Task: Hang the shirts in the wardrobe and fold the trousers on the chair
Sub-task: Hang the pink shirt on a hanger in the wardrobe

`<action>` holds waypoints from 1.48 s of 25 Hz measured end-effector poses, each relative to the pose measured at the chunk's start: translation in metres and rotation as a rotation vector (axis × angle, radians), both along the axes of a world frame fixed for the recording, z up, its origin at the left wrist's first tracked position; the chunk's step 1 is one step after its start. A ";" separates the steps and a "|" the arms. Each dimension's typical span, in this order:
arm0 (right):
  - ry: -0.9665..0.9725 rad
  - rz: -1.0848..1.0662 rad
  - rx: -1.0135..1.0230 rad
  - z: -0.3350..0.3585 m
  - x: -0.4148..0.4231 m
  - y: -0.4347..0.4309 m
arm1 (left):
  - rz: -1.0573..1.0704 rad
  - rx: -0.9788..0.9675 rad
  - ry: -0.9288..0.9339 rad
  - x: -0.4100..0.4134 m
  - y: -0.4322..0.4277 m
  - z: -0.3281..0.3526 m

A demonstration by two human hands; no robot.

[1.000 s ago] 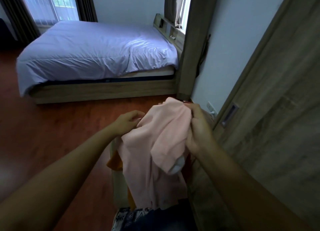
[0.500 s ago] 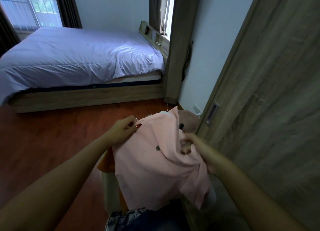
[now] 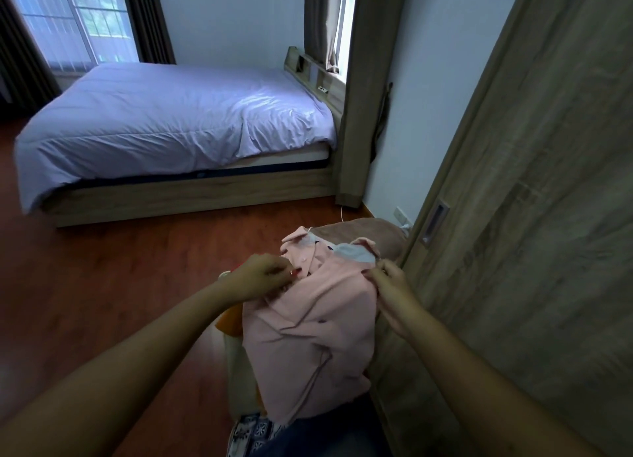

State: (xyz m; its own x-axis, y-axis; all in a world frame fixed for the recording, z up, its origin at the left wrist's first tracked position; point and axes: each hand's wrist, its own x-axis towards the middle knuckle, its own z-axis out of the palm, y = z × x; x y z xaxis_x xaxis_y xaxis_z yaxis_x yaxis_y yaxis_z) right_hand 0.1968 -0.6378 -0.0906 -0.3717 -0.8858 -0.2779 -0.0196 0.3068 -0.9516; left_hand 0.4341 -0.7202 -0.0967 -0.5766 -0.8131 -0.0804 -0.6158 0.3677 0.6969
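Observation:
I hold a pale pink collared shirt (image 3: 308, 336) spread out in front of me. My left hand (image 3: 265, 277) pinches its left shoulder by the button placket. My right hand (image 3: 390, 278) pinches its right shoulder near the collar, which shows a light blue inner lining. The shirt hangs down over a pile of other clothes: an orange garment (image 3: 229, 323), a blue-and-white patterned cloth (image 3: 246, 432) and dark blue fabric (image 3: 308, 436). The chair beneath them is mostly hidden. The wardrobe's wooden sliding door (image 3: 513, 217) stands close on my right, with its recessed handle (image 3: 435, 225).
A bed (image 3: 178, 124) with a lilac duvet fills the far side of the room. A brown cushion or stool (image 3: 363, 232) sits behind the shirt by the wall socket. A wooden pillar (image 3: 359, 114) stands by the bed's head. Red-brown wooden floor (image 3: 102, 268) stretches to my left.
The shirt went from bunched between both hands to spread open, collar up. My hands moved apart to its two shoulders. My view swung slightly right and down.

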 end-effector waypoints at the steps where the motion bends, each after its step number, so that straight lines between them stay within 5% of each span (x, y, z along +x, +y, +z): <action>1: -0.033 0.009 -0.011 0.000 -0.002 0.005 | 0.184 0.023 0.064 -0.005 -0.005 0.000; 3: -0.011 0.092 -0.025 -0.001 -0.006 0.019 | 0.499 -0.024 0.211 -0.022 -0.020 0.004; 5: 0.056 0.221 -0.047 -0.001 -0.007 0.036 | 0.563 -0.119 0.181 -0.040 -0.038 0.010; 9: 0.098 0.263 0.057 -0.008 -0.015 0.056 | 0.302 -0.096 -0.225 -0.085 -0.073 0.003; 12: 0.105 0.313 -0.031 -0.017 -0.024 0.056 | 0.015 -0.026 -0.346 -0.107 -0.087 -0.007; 17: 0.358 0.474 -0.155 -0.031 -0.021 0.059 | -0.004 -0.206 -0.642 -0.098 -0.078 0.014; 21: 0.278 0.406 -0.207 -0.004 -0.022 0.070 | 0.084 -0.527 -0.429 -0.066 -0.057 0.053; 25: 0.069 0.161 -0.245 0.049 -0.040 0.117 | -0.073 -0.640 -0.353 -0.052 -0.009 0.117; 29: 0.361 -0.118 -0.445 0.087 -0.065 0.197 | -0.010 -0.552 -0.231 -0.079 0.085 0.185; 33: 0.679 -0.287 -0.512 0.124 -0.107 0.303 | -0.250 -0.914 -0.144 -0.132 0.197 0.215; 37: 0.954 -0.383 -0.486 0.139 -0.164 0.420 | -0.317 -1.039 -0.046 -0.183 0.280 0.235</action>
